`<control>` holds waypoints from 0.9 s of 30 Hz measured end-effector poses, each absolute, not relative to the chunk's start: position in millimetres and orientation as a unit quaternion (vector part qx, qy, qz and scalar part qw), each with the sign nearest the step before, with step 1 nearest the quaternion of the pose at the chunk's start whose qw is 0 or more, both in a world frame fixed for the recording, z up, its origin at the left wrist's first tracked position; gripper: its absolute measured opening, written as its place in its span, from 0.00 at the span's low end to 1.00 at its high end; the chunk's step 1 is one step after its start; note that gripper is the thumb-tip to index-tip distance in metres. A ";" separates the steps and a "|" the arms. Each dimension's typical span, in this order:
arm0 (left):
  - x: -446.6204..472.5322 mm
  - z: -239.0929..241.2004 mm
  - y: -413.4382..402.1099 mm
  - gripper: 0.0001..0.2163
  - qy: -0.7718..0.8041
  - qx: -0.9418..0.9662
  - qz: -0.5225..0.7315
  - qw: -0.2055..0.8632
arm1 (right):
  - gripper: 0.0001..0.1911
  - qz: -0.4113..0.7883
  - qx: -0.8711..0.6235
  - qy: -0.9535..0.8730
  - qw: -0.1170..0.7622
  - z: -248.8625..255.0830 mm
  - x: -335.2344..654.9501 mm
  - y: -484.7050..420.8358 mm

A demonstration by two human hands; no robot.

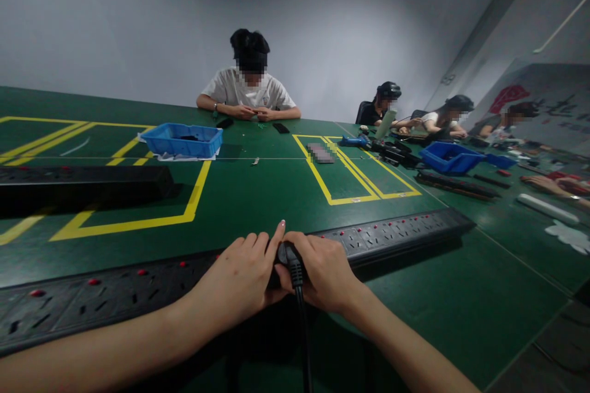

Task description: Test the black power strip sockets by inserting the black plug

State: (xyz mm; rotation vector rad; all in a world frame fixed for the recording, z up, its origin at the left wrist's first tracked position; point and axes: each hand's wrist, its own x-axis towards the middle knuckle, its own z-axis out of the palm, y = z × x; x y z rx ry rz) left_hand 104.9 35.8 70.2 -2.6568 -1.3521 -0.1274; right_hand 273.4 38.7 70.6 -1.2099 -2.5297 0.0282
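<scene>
A long black power strip [385, 235] with red indicator lights and rows of sockets lies across the near side of the green table. Wrapped over its middle is my left hand [246, 270], closed on the strip, with one finger pointing up beside the plug. My right hand [322, 267] is closed around a black plug [289, 255] at the strip's middle. From the plug a black cord [302, 325] hangs down toward me. The plug's prongs and the sockets under my hands are hidden.
Another black power strip [83, 184] lies at the left. A blue bin [184, 141] stands behind it, and a second blue bin [449, 158] is at the right. Yellow tape outlines [196, 196] mark the green table [249, 196]. A person [251, 95] sits opposite; several others sit at the right.
</scene>
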 end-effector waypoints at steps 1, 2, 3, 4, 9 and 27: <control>104.9 70.1 35.6 0.33 -0.453 -0.887 -0.043 0.080 | 0.17 0.009 -0.425 -0.889 0.169 70.8 273.2 38.6; 104.8 70.0 35.4 0.32 -0.455 -0.886 -0.044 0.081 | 0.17 0.008 -0.425 -0.889 0.169 71.0 273.1 38.5; 104.8 69.8 35.0 0.32 -0.455 -0.885 -0.044 0.082 | 0.17 0.007 -0.426 -0.889 0.169 71.1 273.0 38.4; 104.7 69.6 34.6 0.32 -0.455 -0.885 -0.044 0.083 | 0.17 0.006 -0.427 -0.889 0.168 71.0 272.9 38.3; 104.3 69.2 33.7 0.33 -0.449 -0.888 -0.040 0.091 | 0.17 0.003 -0.436 -0.886 0.159 70.0 273.1 38.3; 104.2 71.6 34.0 0.30 -0.449 -0.889 -0.045 0.081 | 0.19 0.012 -0.419 -0.891 0.173 70.3 274.9 39.2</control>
